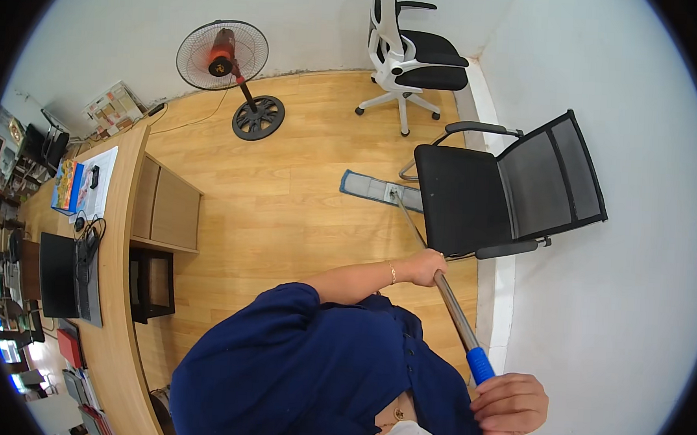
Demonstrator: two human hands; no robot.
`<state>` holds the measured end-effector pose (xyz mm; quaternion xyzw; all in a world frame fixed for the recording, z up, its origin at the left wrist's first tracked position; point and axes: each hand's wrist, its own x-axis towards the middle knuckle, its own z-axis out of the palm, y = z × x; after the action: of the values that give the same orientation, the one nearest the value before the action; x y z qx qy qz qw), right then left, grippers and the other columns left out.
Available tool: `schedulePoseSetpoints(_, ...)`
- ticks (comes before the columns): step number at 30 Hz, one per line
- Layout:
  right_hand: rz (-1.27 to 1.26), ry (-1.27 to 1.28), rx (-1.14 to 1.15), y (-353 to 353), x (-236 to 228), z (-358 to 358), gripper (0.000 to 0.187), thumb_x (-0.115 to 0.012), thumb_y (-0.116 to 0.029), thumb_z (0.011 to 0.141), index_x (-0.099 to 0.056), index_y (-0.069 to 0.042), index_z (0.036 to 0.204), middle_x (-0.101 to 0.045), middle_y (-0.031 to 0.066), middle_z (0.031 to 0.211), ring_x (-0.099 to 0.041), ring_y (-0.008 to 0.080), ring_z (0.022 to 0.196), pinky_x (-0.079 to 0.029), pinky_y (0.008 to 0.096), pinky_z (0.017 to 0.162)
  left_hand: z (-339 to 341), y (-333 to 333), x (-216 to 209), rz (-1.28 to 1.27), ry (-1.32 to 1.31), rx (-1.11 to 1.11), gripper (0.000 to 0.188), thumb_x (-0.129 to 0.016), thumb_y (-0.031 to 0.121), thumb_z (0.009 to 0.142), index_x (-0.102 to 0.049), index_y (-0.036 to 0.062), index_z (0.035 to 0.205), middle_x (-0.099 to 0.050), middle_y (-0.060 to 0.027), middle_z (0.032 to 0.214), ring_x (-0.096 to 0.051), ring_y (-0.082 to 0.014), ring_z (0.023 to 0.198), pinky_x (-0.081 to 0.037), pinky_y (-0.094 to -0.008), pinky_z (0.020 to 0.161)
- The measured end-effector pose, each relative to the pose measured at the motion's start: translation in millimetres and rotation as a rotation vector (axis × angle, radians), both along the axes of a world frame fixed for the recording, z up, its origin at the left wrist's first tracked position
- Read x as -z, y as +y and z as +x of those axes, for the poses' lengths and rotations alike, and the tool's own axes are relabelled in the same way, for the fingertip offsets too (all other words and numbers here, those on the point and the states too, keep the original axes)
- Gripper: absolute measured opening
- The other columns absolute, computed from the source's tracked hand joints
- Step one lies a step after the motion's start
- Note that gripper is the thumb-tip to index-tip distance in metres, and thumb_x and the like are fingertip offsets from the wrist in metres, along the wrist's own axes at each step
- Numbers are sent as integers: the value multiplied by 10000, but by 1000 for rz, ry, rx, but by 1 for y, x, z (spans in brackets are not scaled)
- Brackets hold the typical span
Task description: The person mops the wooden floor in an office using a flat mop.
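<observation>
A flat mop (454, 306) slants across the view, from its blue grip at lower right up to its pad. My left hand (425, 267) is closed round the metal pole partway along. At the top end, my right hand (509, 407) curls its fingers over the blue grip (479, 366). The grey mop pad (370, 187), edged in blue, lies flat on the wooden floor (278, 198). Its right end reaches the black mesh armchair (460, 196), whose seat hides part of what is beneath.
A white and black swivel chair (420, 60) stands at the far wall. Left of it is a pedestal fan (223, 56) with a round base and a trailing cord. Along the left runs a wooden desk (120, 284) bearing a laptop (85, 278). A white wall (595, 333) rises on the right.
</observation>
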<state>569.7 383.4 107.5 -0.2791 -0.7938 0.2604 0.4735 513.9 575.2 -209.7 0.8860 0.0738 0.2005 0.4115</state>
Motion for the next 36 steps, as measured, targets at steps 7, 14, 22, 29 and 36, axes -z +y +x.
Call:
schedulePoseSetpoints(7, 506, 324, 425, -13, 35, -76, 223, -588, -229, 864, -581, -14, 803, -550, 76, 597, -534, 183, 511, -481, 325, 527, -56, -27, -12, 9, 98, -136, 109, -658, 133, 555, -559, 86, 551, -573, -137, 625, -569, -344, 669, -452, -439, 604)
schedulePoseSetpoints(14, 194, 322, -179, -3, 9, -114, 146, -534, -99, 876, -565, -13, 990, -578, 144, 891, -545, 283, 851, -445, 387, 774, -181, -40, -31, -17, -15, -363, 95, -655, 128, 528, -564, 103, 544, -577, -123, 621, -570, -332, 661, -447, -438, 597)
schedulePoseSetpoints(22, 3, 420, -660, 60, 46, -178, 248, -689, -184, 808, -531, -55, 667, -560, 69, 598, -552, 196, 526, -470, 318, 542, -334, -42, -12, 52, 3, -732, 263, -620, 179, 687, -471, 81, 493, -512, -142, 545, -506, -346, 552, -394, -440, 557)
schedulePoseSetpoints(29, -201, 400, -818, 87, 55, -234, 253, -651, -121, 791, -504, -60, 595, -517, 73, 550, -503, 213, 480, -415, 323, 500, -401, -42, 9, 120, 57, -844, 329, -583, 232, 728, -477, 56, 470, -503, -168, 527, -515, -366, 561, -403, -454, 561)
schedulePoseSetpoints(36, -368, 387, -595, 54, 32, -189, 257, -609, -32, 749, -473, -53, 533, -466, 67, 509, -477, 226, 445, -351, 331, 464, -353, -49, 4, 101, 41, -844, 328, -660, 159, 697, -439, 55, 478, -491, -157, 533, -489, -346, 554, -375, -426, 518)
